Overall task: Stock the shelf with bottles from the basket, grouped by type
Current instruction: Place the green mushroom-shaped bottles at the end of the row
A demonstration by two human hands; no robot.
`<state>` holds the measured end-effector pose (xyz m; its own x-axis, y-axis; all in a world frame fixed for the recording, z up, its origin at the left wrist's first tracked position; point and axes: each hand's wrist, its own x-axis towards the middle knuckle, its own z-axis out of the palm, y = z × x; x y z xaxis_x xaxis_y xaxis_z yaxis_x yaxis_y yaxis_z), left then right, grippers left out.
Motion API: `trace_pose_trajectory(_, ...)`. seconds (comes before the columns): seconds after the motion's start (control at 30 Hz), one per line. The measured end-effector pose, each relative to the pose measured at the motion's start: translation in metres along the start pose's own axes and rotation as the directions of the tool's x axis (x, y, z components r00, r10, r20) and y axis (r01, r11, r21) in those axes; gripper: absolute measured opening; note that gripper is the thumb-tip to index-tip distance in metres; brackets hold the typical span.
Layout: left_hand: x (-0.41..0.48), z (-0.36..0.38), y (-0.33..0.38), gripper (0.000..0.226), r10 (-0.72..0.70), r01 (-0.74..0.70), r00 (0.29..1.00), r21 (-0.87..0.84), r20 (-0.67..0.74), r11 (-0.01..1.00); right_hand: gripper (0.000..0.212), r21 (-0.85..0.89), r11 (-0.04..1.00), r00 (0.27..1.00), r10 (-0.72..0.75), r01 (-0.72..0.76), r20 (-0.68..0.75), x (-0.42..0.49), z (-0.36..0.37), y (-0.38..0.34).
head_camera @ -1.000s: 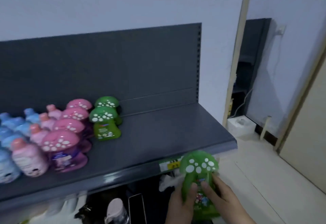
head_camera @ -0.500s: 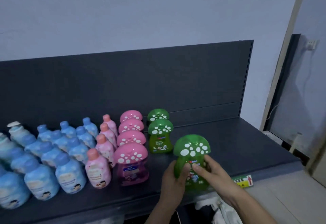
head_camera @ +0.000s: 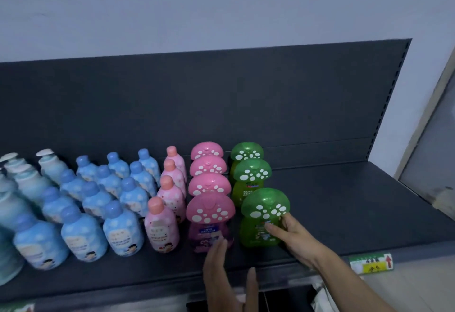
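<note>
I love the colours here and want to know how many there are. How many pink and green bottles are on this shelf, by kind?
Green mushroom-cap bottles: 3, one gripped by the right hand
Pink mushroom-cap bottles: 4
Pink round-cap bottles: 4
Total: 11

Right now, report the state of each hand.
Left hand: open, fingers straight, holding nothing.
Right hand: gripping the front green bottle on the shelf.
</note>
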<state>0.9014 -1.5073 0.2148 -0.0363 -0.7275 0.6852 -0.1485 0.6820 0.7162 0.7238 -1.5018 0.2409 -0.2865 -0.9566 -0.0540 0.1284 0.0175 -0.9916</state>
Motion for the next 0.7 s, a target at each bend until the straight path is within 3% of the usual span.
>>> trace_pose_trajectory(0.07,0.014,-0.013,-0.004,0.065,0.008,-0.005,0.994,0.027,-0.113,1.000,0.079,0.002,1.000,1.000,0.010,-0.010,0.009,0.003,0.002,-0.001)
trace_pose_trajectory(0.17,0.038,-0.022,-0.018,0.076,-0.168,0.175,0.983,0.096,-0.074,0.980,0.041,-0.108,0.994,0.999,0.034,-0.032,0.013,0.004,0.000,-0.005)
trace_pose_trajectory(0.27,0.055,-0.019,-0.031,0.086,-0.386,0.378,0.921,0.118,0.056,0.918,0.049,-0.277,0.961,0.999,0.031,-0.025,0.017,0.006,-0.005,-0.003)
trace_pose_trajectory(0.33,0.064,-0.017,-0.037,0.083,-0.450,0.441,0.884,0.092,0.129,0.893,0.057,-0.348,0.937,1.000,0.031,-0.029,0.000,0.008,-0.006,0.001)
trace_pose_trajectory(0.57,0.084,-0.020,-0.056,0.068,-0.498,0.518,0.796,0.039,0.345,0.855,0.045,-0.403,0.915,0.999,0.033,-0.028,0.006,0.012,-0.004,0.003)
trace_pose_trajectory(0.7,0.087,-0.021,-0.059,0.066,-0.488,0.520,0.784,0.024,0.383,0.854,0.045,-0.380,0.925,0.999,0.031,-0.022,0.016,0.011,-0.005,0.003)
